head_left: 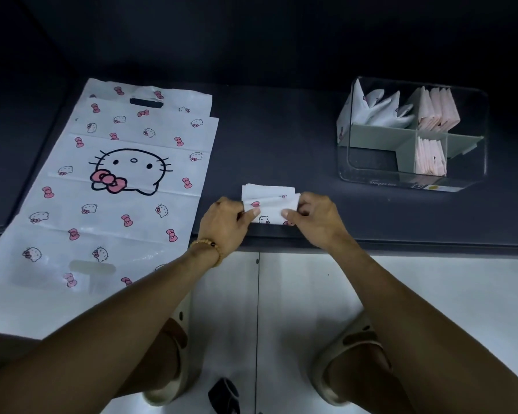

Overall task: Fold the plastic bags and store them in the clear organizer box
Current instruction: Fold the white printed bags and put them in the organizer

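A small folded white plastic bag [269, 201] with pink bows lies near the front edge of the dark counter. My left hand [226, 224] pinches its left side and my right hand [314, 218] pinches its right side. To the left, a stack of flat white cat-print bags [117, 174] is spread out, its near end hanging over the counter edge. At the back right stands the clear organizer box [413, 180] with grey dividers. Folded white bags fill its back left compartment, and folded pink bags sit in the back right and front middle ones.
The dark counter [281, 138] runs across the view, its front edge just under my hands. Below it are white cabinet doors [311, 294], my two sandalled feet and a small black object [225, 395] on the floor.
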`<state>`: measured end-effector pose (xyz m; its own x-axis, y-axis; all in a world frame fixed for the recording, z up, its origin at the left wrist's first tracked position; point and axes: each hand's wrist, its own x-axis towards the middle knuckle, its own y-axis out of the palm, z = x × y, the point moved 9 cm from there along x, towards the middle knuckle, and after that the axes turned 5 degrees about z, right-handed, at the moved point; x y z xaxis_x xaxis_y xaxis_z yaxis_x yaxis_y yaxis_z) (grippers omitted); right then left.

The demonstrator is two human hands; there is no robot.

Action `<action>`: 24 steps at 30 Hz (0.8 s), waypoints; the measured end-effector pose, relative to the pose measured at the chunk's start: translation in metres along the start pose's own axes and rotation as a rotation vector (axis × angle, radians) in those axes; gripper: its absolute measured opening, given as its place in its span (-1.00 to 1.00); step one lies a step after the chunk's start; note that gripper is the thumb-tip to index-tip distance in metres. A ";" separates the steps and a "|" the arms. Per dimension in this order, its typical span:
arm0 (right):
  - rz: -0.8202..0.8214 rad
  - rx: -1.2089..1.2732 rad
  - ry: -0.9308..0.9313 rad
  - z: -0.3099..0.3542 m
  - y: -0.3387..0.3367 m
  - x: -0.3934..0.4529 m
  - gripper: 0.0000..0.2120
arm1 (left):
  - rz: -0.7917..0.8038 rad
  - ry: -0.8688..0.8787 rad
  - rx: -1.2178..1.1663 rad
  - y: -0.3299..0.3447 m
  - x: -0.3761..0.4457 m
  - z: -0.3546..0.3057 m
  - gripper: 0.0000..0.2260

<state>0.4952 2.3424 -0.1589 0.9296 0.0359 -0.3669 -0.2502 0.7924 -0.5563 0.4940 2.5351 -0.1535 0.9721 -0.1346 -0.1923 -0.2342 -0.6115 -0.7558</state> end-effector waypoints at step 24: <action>-0.242 -0.789 -0.329 0.024 0.013 -0.005 -0.62 | -0.124 0.531 0.589 0.015 0.017 -0.043 -0.73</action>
<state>0.4943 2.3667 -0.1467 0.9815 0.1913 -0.0068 -0.0370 0.1547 -0.9873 0.5080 2.4906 -0.1413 0.8348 -0.5358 0.1262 0.0503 -0.1540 -0.9868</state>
